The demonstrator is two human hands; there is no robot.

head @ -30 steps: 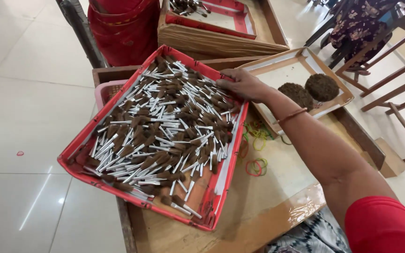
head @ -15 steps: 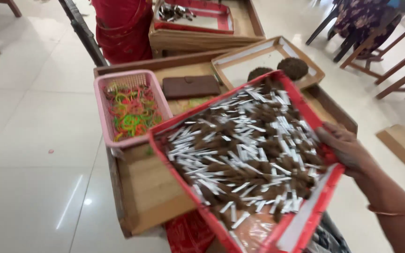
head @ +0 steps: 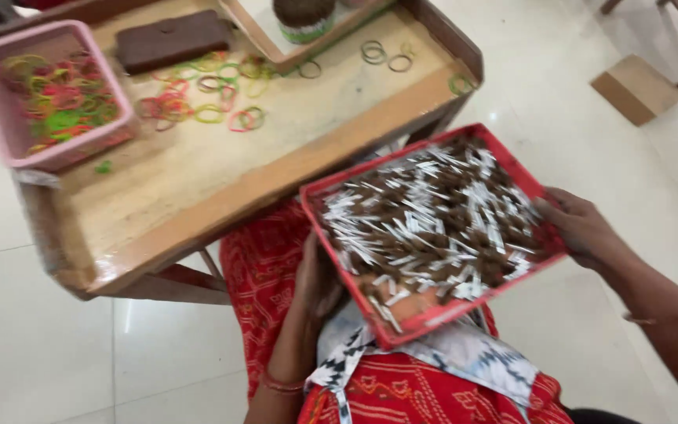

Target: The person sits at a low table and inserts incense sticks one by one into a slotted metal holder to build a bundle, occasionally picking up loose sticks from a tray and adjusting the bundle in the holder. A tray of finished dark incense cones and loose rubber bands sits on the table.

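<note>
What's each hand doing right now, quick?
Left hand: under the near-left side of the red tray, supporting it; grip mostly hidden.
Right hand: closed on the tray's right edge, holding it over the lap.

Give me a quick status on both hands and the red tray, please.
Left hand under the red tray, right hand gripping its far edge. Tray held over the lap, full of small rolled sticks. Wooden work table close ahead.

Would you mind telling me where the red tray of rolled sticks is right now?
In the head view the red tray sits right of centre over the person's lap, held between the left hand and right hand, just off the wooden table.
</note>
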